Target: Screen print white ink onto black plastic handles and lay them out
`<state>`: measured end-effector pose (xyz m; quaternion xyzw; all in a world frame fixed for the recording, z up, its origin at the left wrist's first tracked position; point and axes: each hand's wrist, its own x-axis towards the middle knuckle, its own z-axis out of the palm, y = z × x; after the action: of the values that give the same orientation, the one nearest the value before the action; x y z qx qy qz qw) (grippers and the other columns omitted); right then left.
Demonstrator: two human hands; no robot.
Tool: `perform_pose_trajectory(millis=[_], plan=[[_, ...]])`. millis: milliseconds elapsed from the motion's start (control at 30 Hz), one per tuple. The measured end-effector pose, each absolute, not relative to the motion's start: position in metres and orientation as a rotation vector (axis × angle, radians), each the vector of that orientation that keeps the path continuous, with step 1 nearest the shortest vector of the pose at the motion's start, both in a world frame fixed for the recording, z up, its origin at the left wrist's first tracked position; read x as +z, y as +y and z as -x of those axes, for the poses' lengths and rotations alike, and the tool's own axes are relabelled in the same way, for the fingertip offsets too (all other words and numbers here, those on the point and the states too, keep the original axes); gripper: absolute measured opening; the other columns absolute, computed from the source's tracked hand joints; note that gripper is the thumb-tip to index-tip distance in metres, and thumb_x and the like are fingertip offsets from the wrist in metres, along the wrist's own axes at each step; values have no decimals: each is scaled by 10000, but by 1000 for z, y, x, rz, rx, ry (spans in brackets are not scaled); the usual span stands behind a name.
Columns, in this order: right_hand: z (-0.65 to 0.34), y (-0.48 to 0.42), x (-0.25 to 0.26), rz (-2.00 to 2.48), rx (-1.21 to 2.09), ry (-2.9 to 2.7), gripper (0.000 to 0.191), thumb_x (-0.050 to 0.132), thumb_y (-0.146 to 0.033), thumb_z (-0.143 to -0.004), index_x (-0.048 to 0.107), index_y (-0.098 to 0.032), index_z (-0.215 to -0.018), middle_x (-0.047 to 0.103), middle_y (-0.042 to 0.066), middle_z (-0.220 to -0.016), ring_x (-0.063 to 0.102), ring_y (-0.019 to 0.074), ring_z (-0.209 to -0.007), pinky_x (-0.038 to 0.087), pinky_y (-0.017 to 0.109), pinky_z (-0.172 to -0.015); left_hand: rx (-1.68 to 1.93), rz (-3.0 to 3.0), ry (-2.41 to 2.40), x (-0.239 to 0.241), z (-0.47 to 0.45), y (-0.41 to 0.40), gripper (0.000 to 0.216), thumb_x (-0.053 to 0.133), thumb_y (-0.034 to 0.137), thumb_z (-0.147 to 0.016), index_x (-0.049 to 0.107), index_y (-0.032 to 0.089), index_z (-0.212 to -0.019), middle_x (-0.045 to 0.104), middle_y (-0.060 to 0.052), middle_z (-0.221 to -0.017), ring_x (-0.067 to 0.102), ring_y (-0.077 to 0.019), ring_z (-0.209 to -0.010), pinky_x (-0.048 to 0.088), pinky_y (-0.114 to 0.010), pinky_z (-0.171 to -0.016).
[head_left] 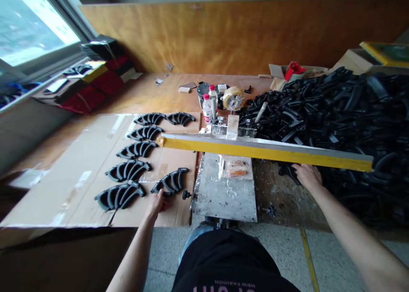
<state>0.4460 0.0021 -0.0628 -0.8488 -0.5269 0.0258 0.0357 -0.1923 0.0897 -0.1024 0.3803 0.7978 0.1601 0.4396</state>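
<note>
My left hand [159, 201] rests on the cardboard sheet [57, 185], its fingers closed on the near end of a stack of curved black plastic parts [171, 181]. More stacks of the same curved parts [128, 170] lie in rows to its left and beyond. My right hand [307, 175] reaches under the yellow bar [265, 150] to the edge of a large heap of black parts [348, 113], its fingers curled on one black piece [289, 171]. Between my hands lies a metal plate [225, 190].
Two small bottles [209, 104], a tape roll [233, 98] and a dark tub stand behind the plate. A plywood wall backs the bench. Cardboard boxes [351, 60] and a red tool [294, 69] sit at the far right. Red and black items lie below the window on the left.
</note>
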Motion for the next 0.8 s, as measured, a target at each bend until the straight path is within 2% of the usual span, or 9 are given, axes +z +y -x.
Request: perform_pose_trajectory(millis=[100, 233, 367, 433, 600, 800], plan=[[-412, 16, -51, 2519, 134, -1632, 176, 626, -295, -813, 705, -197, -937, 679, 142, -940, 609, 297, -931, 464, 417, -857, 312, -1015, 2030, -90, 191, 95, 430, 494, 592, -767, 538, 208, -579, 561, -86, -421, 543, -236, -394, 423, -327, -423], [-328, 37, -46, 2146, 145, -1767, 148, 628, -353, -867, 645, -214, -819, 657, 81, -810, 604, 246, -795, 479, 365, -793, 328, -1183, 2015, -58, 167, 109, 379, 548, 569, -745, 574, 212, -623, 600, -36, -458, 543, -202, -415, 391, -280, -442], [-249, 58, -47, 1611, 134, -2145, 104, 613, -266, -905, 610, -203, -823, 651, 65, -927, 578, 215, -895, 464, 335, -824, 713, -1314, 1737, -3, 107, 133, 348, 545, 537, -790, 616, 199, -746, 617, -6, -516, 535, -155, -445, 402, -245, -446], [-231, 64, -48, 1468, 145, -2260, 107, 604, -255, -914, 611, -193, -828, 647, 60, -922, 561, 213, -936, 455, 330, -840, 933, -1337, 1579, 29, 76, 142, 309, 571, 494, -795, 624, 190, -788, 613, 4, -535, 533, -132, -456, 423, -225, -461], [-228, 66, -49, 1441, 179, -2246, 118, 550, -186, -939, 646, -173, -872, 668, 64, -966, 549, 194, -985, 443, 307, -875, 1299, -1355, 1275, 98, 27, 144, 204, 586, 347, -795, 604, 173, -691, 608, 2, -569, 563, -115, -516, 470, -207, -520], [-221, 69, -40, 1661, 190, -2250, 200, 559, -180, -925, 683, -204, -1080, 701, 69, -1031, 581, 207, -1016, 448, 333, -903, 1456, -1311, 1098, 129, -1, 137, 280, 542, 410, -862, 591, 179, -711, 570, 15, -582, 527, -96, -519, 407, -186, -478]])
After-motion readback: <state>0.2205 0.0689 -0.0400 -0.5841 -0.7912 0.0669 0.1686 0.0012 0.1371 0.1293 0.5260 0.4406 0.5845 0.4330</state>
